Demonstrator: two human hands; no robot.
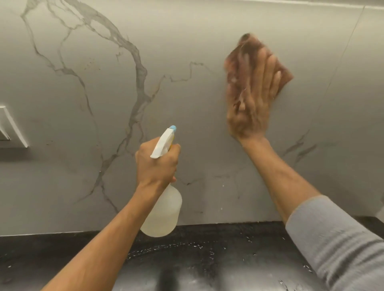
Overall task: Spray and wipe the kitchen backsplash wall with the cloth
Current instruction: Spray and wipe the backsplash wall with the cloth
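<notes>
Left hand [156, 164] gripping spray bottle [162, 214] of pale liquid, right hand [252, 103] spread flat, pressing cloth [239, 68] on backsplash [176, 52]

- Countertop [62, 255]: black and glossy, running across the bottom of the view from the left edge to the right edge.
- White specks [209, 252]: scattered over the countertop, densest at centre and toward the right. It cannot be told whether they are droplets or crumbs.
- Pale patch [187, 278]: a blurred, light grey sheen on the countertop at bottom centre, with a darker streak through it.
- Wall plate [12, 128]: white and rectangular with a raised frame, cut off by the left edge of the view. Switch or socket — cannot tell. A shadow lies just beneath it.
- Light strip [311, 1]: a narrow pale band along the top edge, upper right — too little is visible to identify it.
</notes>
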